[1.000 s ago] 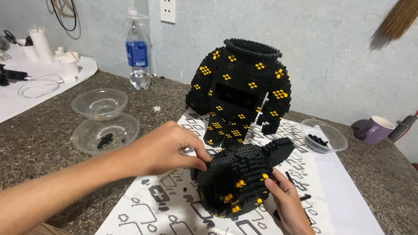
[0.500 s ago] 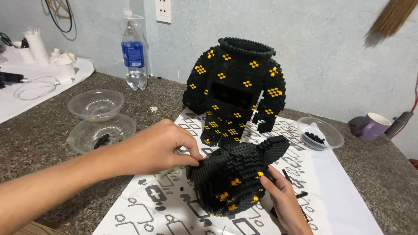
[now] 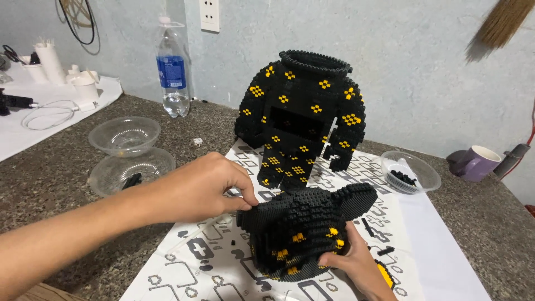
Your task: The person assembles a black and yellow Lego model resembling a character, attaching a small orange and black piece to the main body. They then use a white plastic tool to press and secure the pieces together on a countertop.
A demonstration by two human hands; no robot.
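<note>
A black brick-built head with round ears and yellow dots (image 3: 304, 228) lies on a white printed sheet (image 3: 212, 251). My left hand (image 3: 203, 187) pinches its upper left edge with closed fingers. My right hand (image 3: 356, 265) cups its lower right side from below. Behind it stands a headless black brick-built body with yellow dot patterns (image 3: 304, 117), upright, with an open round neck.
Two clear plastic bowls (image 3: 125, 134) (image 3: 131, 170) sit at the left, the nearer one holding a few black bricks. A third bowl with black pieces (image 3: 409, 173) stands right of the body. A water bottle (image 3: 173, 69), purple mug (image 3: 476, 163), loose bricks (image 3: 384, 273) and a speckled stone counter (image 3: 50, 178) surround them.
The view has shifted slightly. Both hands stay on the brick head; my left fingers have closed tighter on its upper edge and the head has tipped a little.
</note>
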